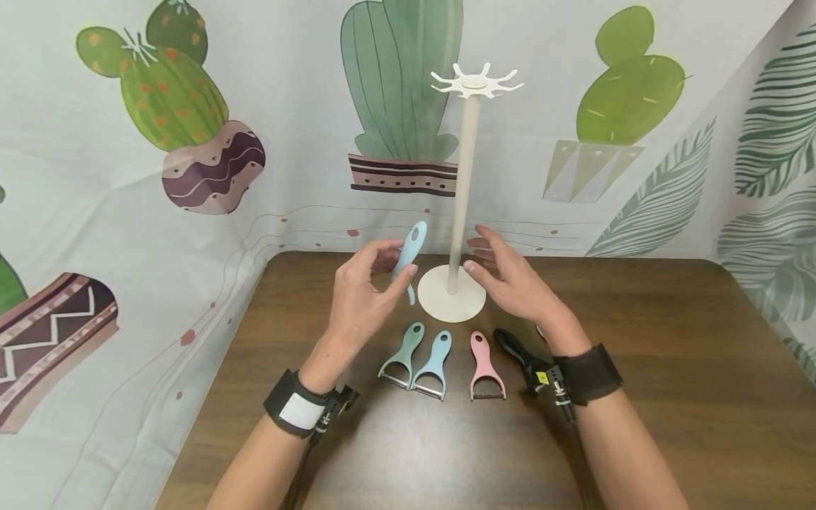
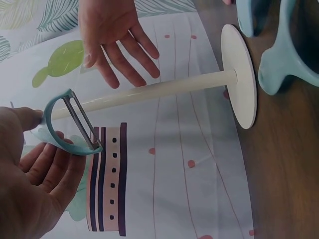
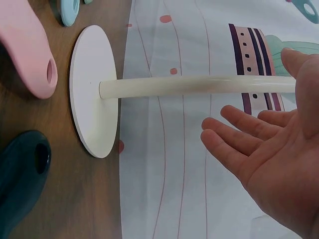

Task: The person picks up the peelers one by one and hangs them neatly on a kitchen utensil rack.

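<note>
Up in the air, just left of the cream hook stand [image 1: 465, 177], there's the light-blue Y-peeler [image 1: 413, 244], holed end up! The left hand [image 1: 362, 290] pinches it between thumb and fingers. Over on the pole's right, the right hand [image 1: 519, 280] is spread loosely, holding nothing. That peeler looks light and stiff, its smooth plastic perhaps a touch slippery; best gripped by the handle, away from the metal blade. Nearer on the table [image 1: 669, 354], left to right: green peeler [image 1: 406, 350], second blue peeler [image 1: 437, 358], pink peeler [image 1: 482, 358], dark handle [image 1: 512, 345].
</note>
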Demonstrator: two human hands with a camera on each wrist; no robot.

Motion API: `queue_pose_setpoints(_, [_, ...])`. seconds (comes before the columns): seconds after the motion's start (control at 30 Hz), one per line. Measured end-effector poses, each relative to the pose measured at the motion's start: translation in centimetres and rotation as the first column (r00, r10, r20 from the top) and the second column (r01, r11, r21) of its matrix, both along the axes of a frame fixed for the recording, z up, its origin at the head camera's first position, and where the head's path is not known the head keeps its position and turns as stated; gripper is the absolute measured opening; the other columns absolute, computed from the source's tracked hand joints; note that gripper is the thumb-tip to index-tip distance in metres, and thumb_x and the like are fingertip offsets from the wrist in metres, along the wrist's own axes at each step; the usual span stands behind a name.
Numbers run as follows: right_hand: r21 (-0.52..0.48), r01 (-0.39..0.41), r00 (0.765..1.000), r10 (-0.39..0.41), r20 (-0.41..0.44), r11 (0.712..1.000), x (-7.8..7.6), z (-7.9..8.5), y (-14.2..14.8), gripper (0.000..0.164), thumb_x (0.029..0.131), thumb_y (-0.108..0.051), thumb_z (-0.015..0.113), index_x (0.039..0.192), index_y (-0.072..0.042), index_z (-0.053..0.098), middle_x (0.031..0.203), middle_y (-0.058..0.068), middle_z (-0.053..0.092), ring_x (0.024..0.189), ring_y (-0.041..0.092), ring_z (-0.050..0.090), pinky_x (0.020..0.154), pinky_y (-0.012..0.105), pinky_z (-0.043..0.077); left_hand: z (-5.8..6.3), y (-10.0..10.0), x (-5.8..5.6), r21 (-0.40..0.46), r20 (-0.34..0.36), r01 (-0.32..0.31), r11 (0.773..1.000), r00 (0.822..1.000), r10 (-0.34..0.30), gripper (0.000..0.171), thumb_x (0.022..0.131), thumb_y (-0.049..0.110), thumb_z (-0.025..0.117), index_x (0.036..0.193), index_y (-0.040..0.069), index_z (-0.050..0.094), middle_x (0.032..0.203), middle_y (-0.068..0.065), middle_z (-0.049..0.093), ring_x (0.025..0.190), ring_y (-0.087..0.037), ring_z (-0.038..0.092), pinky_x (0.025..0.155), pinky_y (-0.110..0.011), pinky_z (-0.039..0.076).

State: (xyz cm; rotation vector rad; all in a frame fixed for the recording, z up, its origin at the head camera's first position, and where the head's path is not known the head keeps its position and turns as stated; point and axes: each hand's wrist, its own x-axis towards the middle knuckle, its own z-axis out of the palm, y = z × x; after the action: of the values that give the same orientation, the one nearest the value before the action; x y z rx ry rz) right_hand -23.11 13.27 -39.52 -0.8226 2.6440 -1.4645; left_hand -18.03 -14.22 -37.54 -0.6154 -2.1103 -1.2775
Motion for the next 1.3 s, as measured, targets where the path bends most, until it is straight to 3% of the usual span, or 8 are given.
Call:
queue_pose_setpoints(0.27, [-0.049, -0.014, 1.0, 0.014, -0.006, 0.999, -0.2, 0.2, -0.7, 0.07, 0.11, -0.027, 0.058, 0.166, -0.003, 0.022, 0.157, 0.023, 0.049, 0.142, 0.042, 0.052, 0.118, 0.056, 0.041, 0.7, 0.2, -0.2, 0.013, -0.037, 0.001, 1.0, 0.999, 0.0, 0.035, 0.094, 0.018, 0.082, 0.124, 0.003, 0.07, 0.102, -0.006, 0.077, 0.092, -0.02, 0.075, 0.083, -0.034, 0.062])
queue_pose_setpoints(0.57, [-0.104, -0.016, 0.999, 0.013, -0.029, 0.994, -0.5, 0.5, -1.2, 0.067, 0.11, -0.024, 0.058, 0.166, -0.008, 0.024, 0.153, 0.022, 0.051, 0.137, 0.04, 0.057, 0.116, 0.053, 0.043, 1.7, 0.7, -0.5, 0.034, -0.056, 0.003, 0.999, 0.998, -0.001, 0.036, 0.094, 0.018, 0.083, 0.124, 0.004, 0.07, 0.103, -0.006, 0.077, 0.094, -0.02, 0.074, 0.082, -0.034, 0.062])
queue_pose_setpoints(0.83, [-0.167, -0.049, 0.997, 0.037, -0.075, 0.985, -1.1, 0.3, -2.2, 0.063, 0.109, -0.014, 0.058, 0.164, -0.007, 0.028, 0.152, 0.024, 0.051, 0.135, 0.041, 0.058, 0.115, 0.054, 0.044, 2.6, 1.3, -0.8, 0.051, -0.076, 0.018, 0.999, 0.997, -0.014, 0.036, 0.093, 0.016, 0.083, 0.124, 0.003, 0.07, 0.101, -0.007, 0.076, 0.095, -0.019, 0.073, 0.081, -0.033, 0.062])
queue_pose_setpoints(1.3, [-0.241, -0.026, 1.0, 0.026, -0.003, 0.97, -1.8, -0.2, -3.0, 0.061, 0.11, -0.012, 0.055, 0.165, -0.011, 0.029, 0.145, 0.028, 0.054, 0.129, 0.045, 0.062, 0.111, 0.059, 0.047, 5.3, 2.7, -1.8, 0.031, -0.137, 0.065, 0.997, 0.989, -0.06, 0.036, 0.095, 0.015, 0.08, 0.125, 0.0, 0.067, 0.099, -0.01, 0.074, 0.094, -0.016, 0.072, 0.082, -0.033, 0.063])
